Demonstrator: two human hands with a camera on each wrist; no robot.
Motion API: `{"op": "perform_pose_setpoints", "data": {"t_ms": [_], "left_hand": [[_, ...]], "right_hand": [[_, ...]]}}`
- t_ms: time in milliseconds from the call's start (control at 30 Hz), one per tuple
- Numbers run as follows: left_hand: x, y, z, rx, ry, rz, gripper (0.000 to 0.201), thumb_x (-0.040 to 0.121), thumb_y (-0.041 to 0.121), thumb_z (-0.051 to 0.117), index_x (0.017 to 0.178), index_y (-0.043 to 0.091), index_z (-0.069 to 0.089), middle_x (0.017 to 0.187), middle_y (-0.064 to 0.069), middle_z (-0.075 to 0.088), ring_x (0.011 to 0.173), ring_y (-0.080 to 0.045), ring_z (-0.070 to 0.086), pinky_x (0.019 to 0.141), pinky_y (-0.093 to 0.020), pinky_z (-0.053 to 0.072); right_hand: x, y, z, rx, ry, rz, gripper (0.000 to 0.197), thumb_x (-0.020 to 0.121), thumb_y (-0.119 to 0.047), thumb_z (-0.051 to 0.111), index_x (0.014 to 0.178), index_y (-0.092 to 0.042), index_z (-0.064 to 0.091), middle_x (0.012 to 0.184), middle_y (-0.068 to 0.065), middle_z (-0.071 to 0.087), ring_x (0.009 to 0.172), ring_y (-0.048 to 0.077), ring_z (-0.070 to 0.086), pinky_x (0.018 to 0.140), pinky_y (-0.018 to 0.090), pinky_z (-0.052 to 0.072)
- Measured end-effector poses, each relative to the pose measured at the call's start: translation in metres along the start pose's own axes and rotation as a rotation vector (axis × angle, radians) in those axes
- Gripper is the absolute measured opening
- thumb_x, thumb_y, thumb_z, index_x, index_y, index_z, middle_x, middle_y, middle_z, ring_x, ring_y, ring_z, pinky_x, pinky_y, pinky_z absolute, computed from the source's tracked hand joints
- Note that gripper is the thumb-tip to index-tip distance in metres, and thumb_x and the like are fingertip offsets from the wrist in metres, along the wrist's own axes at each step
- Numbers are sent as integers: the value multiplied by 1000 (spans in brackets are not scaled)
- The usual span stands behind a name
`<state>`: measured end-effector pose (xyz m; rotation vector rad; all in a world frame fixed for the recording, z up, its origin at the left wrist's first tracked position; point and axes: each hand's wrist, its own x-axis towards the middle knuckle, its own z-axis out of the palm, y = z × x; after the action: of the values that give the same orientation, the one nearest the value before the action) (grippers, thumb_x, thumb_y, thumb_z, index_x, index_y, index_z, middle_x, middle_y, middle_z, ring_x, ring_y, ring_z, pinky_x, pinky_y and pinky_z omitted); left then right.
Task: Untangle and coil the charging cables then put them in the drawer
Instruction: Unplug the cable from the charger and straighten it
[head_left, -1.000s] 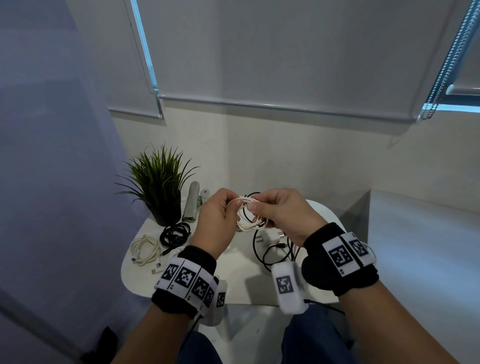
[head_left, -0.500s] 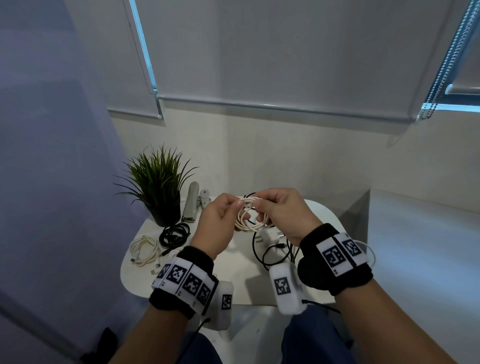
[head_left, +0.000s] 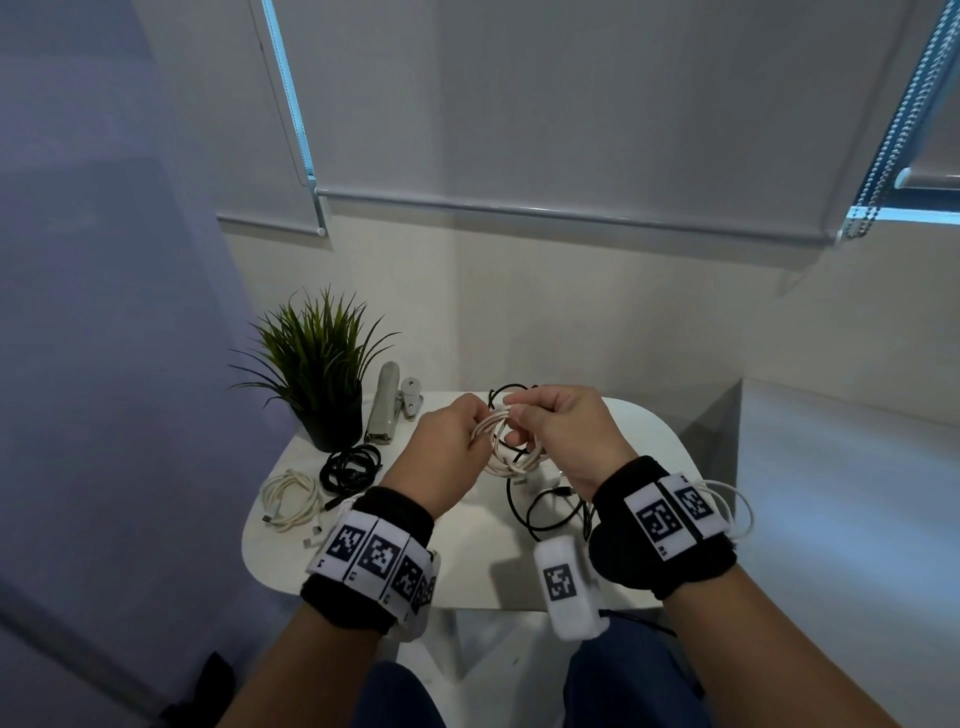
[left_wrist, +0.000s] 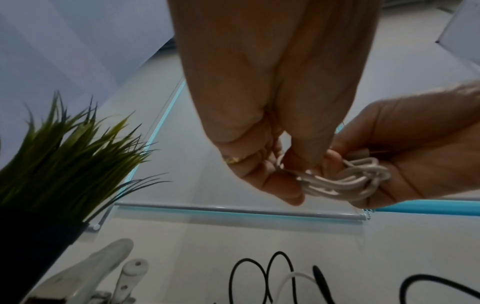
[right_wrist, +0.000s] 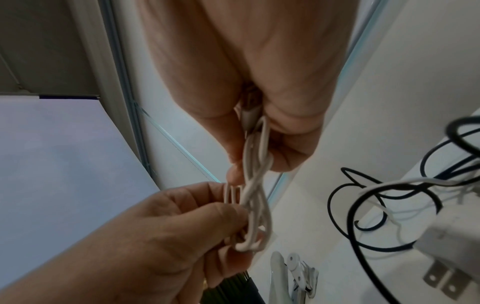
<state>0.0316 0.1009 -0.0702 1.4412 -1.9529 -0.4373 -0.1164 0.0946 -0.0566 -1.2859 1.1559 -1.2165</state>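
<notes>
Since a second ago: hands little moved, white cable coil (head_left: 506, 447) drawn tighter between them. Small white table (head_left: 644, 457) in corner under lowered blinds (head_left: 571, 104) — potted plant (head_left: 317, 369), coiled black cable (head_left: 349, 467), loose black cable (head_left: 545, 512) on it. Coil held above table — left hand (head_left: 447, 457) pinching one side, right hand (head_left: 558, 436) gripping other.

I note two coiled cables (head_left: 322, 483) on the table (head_left: 467, 571) at left, before the plant (head_left: 317, 369); loose cables (head_left: 545, 509) lie right, beneath both hands (head_left: 498, 441).
</notes>
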Motion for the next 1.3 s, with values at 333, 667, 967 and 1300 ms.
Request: {"op": "perform_pose_setpoints", "data": {"t_ms": [333, 667, 967, 1300], "left_hand": [[-4, -3, 3, -285, 53, -45, 21, 94, 8, 49, 87, 27, 56, 77, -1, 66, 70, -17, 60, 67, -33, 49], [-2, -1, 2, -592, 3, -130, 16, 93, 4, 52, 88, 16, 61, 79, -6, 69, 73, -18, 61, 77, -40, 50], [-3, 1, 0, -622, -9, -128, 11, 88, 3, 61, 86, 14, 63, 74, -5, 61, 68, -16, 54, 69, -28, 45], [0, 4, 1, -304, -27, 35, 17, 95, 11, 51, 104, 12, 65, 73, -4, 62, 63, -8, 47, 63, -23, 41]], "right_hand": [[1, -1, -2, -2, -48, 11, 16, 84, 5, 63, 91, -9, 67, 66, 10, 66, 53, 12, 62, 66, 32, 51], [1, -6, -3, 192, -34, 82, 16, 91, 3, 53, 95, -2, 67, 64, 10, 61, 46, 9, 55, 48, 20, 46], [1, -4, -1, 132, -23, 75, 19, 92, 4, 49, 97, 0, 67, 63, 5, 58, 49, 10, 47, 45, 19, 39], [0, -5, 0, 140, 7, 39, 26, 94, 0, 46, 88, -9, 69, 56, -4, 53, 53, 10, 41, 49, 21, 36]]}}
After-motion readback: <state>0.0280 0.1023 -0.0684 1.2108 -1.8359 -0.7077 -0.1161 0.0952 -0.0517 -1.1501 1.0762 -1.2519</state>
